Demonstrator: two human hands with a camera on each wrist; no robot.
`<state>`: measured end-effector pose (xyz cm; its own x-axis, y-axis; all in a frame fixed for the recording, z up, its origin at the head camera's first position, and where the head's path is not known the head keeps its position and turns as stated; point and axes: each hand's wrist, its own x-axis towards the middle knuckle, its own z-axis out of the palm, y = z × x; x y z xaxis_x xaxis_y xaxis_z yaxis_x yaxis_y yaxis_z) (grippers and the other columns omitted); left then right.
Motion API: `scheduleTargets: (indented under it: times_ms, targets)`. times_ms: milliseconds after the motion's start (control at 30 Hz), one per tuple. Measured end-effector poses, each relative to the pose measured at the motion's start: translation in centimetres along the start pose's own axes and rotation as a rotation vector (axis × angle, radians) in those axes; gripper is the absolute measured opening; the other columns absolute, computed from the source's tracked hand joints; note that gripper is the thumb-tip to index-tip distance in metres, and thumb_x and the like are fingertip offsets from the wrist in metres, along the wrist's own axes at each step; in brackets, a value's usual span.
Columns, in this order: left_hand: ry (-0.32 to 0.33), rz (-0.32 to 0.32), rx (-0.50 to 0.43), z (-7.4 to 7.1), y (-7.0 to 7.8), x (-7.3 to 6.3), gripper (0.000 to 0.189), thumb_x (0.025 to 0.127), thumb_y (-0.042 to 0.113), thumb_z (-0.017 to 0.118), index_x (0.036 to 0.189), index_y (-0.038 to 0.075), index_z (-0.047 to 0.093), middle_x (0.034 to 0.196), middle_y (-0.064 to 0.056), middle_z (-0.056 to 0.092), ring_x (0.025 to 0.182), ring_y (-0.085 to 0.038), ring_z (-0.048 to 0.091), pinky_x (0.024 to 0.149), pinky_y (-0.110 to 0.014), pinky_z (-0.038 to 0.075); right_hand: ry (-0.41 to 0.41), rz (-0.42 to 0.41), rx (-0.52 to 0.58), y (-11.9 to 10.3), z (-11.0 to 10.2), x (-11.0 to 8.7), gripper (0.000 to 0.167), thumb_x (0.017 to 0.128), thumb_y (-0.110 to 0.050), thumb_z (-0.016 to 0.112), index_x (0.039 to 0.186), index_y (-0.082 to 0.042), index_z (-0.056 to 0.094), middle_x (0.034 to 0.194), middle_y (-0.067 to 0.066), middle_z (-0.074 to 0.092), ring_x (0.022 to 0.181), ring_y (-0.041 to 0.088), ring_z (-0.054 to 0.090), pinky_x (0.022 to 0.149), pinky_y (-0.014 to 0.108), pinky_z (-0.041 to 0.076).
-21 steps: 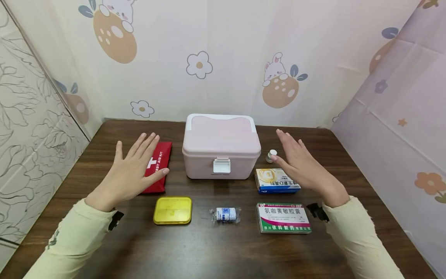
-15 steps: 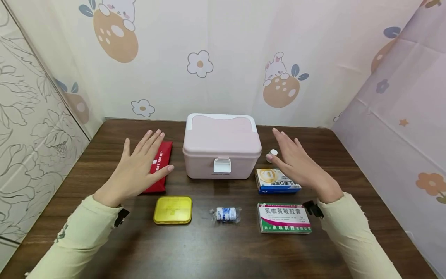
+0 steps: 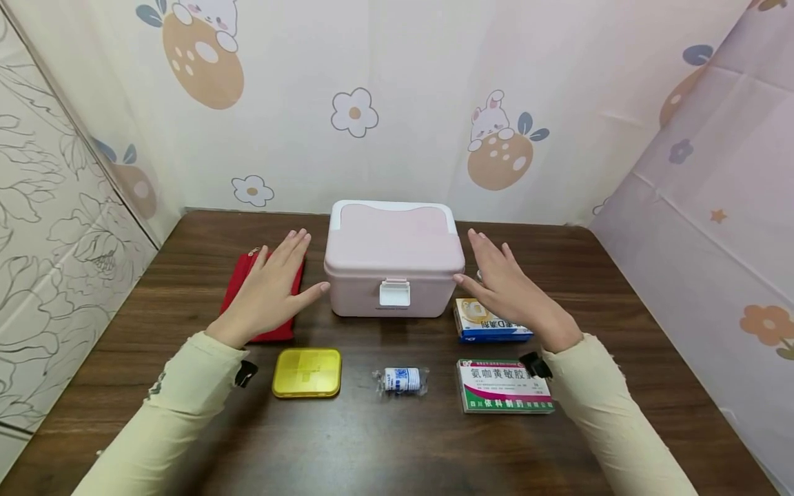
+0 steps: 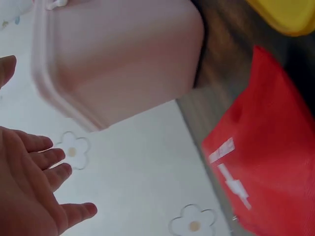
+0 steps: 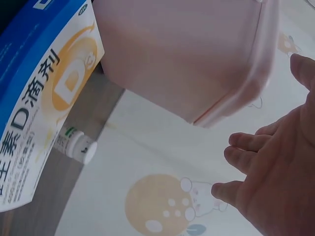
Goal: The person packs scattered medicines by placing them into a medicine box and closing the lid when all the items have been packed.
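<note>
A closed pink medicine chest [image 3: 395, 241] with a white latch stands at the back middle of the table. My left hand [image 3: 269, 293] hovers just left of it, fingers straight and palm toward the chest, over a red first aid pouch [image 3: 234, 286]. My right hand [image 3: 511, 296] is held likewise beside the chest's right side, above a vitamin D drops box [image 3: 490, 331]. Both wrist views show a gap between hand and chest. Mostly hidden behind the right hand in the head view, a small white-capped bottle [image 5: 78, 146] shows in the right wrist view.
Nearer the front lie a yellow plastic case [image 3: 307, 373], a plastic-wrapped white roll [image 3: 402, 380] and a green-and-white capsule box [image 3: 505, 396]. A patterned curtain [image 3: 409, 124] hangs behind the wooden table [image 3: 372, 448].
Both hands have moved inward toward the chest, the left hand to the right and the right hand to the left. The chest and the items on the table have stayed put.
</note>
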<state>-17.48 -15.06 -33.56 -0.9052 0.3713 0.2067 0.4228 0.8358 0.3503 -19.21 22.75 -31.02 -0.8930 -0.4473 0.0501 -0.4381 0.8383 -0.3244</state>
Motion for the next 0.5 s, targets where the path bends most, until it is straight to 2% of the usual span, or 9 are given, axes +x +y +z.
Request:
scheduleTargets:
  times_ms: [200, 400, 500]
  targets:
    - [0.011, -0.043, -0.077, 1.3, -0.2, 1.1, 0.090, 0.090, 0.054, 0.054, 0.151, -0.001, 0.018, 0.156, -0.017, 0.018, 0.144, -0.029, 0.009, 0.112, -0.056, 0.008, 0.007, -0.026, 0.008, -0.2, 0.7, 0.6, 0.081, 0.099, -0.043, 0.045, 0.152, 0.000, 0.001, 0.157, 0.020, 0.007, 0.144, 0.032, 0.001, 0.112, 0.055, -0.004]
    - [-0.012, -0.127, -0.316, 2.1, 0.4, 1.6, 0.096, 0.086, 0.051, 0.062, 0.154, 0.009, 0.010, 0.158, -0.012, 0.013, 0.143, -0.029, 0.013, 0.111, -0.053, 0.021, 0.033, -0.059, 0.078, -0.3, 1.4, 1.1, 0.079, 0.100, -0.037, 0.045, 0.151, 0.001, -0.001, 0.158, 0.019, 0.004, 0.144, 0.029, 0.003, 0.114, 0.051, 0.002]
    - [0.003, -0.134, -0.401, 2.5, 0.7, 1.9, 0.095, 0.086, 0.045, 0.066, 0.154, 0.010, 0.011, 0.158, -0.011, 0.015, 0.142, -0.030, 0.017, 0.108, -0.055, 0.027, 0.039, -0.065, 0.138, -0.3, 1.7, 1.2, 0.078, 0.101, -0.035, 0.045, 0.151, -0.001, -0.003, 0.158, 0.017, 0.001, 0.144, 0.029, 0.003, 0.114, 0.049, 0.006]
